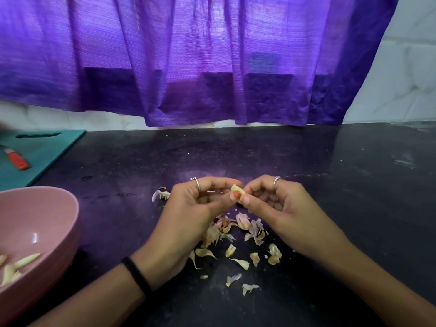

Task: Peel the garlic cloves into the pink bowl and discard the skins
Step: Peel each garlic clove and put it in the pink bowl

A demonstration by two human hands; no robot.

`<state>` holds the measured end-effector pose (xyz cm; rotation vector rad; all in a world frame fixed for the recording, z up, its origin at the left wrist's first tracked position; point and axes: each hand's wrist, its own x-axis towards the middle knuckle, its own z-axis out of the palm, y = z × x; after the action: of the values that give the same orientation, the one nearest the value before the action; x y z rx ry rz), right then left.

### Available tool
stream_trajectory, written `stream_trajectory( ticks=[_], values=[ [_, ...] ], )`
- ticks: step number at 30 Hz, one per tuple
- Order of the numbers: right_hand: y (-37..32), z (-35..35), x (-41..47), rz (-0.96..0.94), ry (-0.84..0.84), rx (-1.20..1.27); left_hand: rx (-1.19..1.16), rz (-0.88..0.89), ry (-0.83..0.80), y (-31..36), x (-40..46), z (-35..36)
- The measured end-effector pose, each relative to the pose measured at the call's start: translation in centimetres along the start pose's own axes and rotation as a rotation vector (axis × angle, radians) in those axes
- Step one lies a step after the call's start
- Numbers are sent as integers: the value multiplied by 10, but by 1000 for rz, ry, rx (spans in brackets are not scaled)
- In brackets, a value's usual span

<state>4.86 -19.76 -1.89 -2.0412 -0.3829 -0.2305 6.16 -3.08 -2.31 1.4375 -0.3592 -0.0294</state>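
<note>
Dark table (330, 185), purple curtain (188, 55) behind. Pink bowl (59, 223) at near left, few peeled cloves (26, 260) already inside. Loose skins (236, 232) piled on table right under hands. Left hand (195, 208) and right hand (278, 204) both curled, pinching same garlic clove (237, 189) between fingertips, held above skins. Mid-peel by look of it. Next, probably: strip last skin, carry clove left, drop in bowl. Skins not yet discarded.
</note>
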Motion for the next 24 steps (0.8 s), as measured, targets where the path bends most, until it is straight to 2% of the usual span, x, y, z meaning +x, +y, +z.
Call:
stream_trajectory(
  ticks=[3, 6, 13, 16, 20, 22, 24],
  values=[
    [-1, 3, -2, -49, -34, -35, 38, 50, 12, 0, 0, 2],
    [-2, 6, -4, -124, 8, -85, 85, 107, 29, -2, 0, 7],
    [-2, 4, -2, -125, 32, -72, 119, 223, -19, 0, 1, 8],
    [-5, 3, -3, -50, -15, 67, 164, 267, -7, -1, 2, 7],
    [-6, 4, -2, 153, -79, 457, 320, 348, 42, -7, 7, 9],
    [-5, 5, -1, 111, -24, 376, 327, 352, 76, -9, 8, 12],
    [-3, 6, 0, -53, 94, 98, 292, 340, 108, -8, 7, 16]
  ],
)
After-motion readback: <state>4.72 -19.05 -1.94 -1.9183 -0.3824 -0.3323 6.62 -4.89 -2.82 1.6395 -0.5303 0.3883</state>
